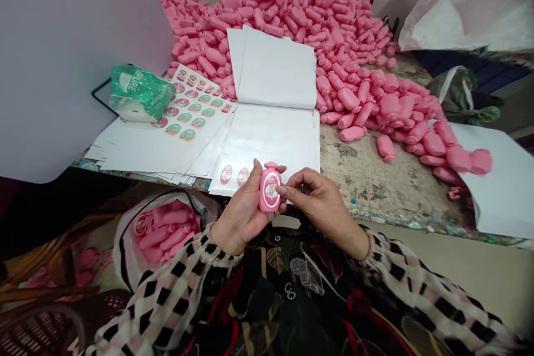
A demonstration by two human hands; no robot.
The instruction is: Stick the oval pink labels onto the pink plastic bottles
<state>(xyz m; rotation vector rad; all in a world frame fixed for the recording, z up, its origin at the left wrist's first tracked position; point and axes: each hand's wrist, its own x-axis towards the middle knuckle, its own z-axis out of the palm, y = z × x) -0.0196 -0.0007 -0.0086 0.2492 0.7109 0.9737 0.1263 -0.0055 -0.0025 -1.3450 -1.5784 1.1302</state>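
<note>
Pink and glossy, a plastic lotion bottle (270,192) stands upright in the left hand (242,214), whose fingers (256,169) curl around it, while the right hand (321,206) presses its pinched-together fingertips (280,190) against the bottle's oval label. Just beyond, a white sheet of oval stickers (250,144) lies on the worn, stained desk (367,178), below a heaped pile of pink bottles (292,11).
</note>
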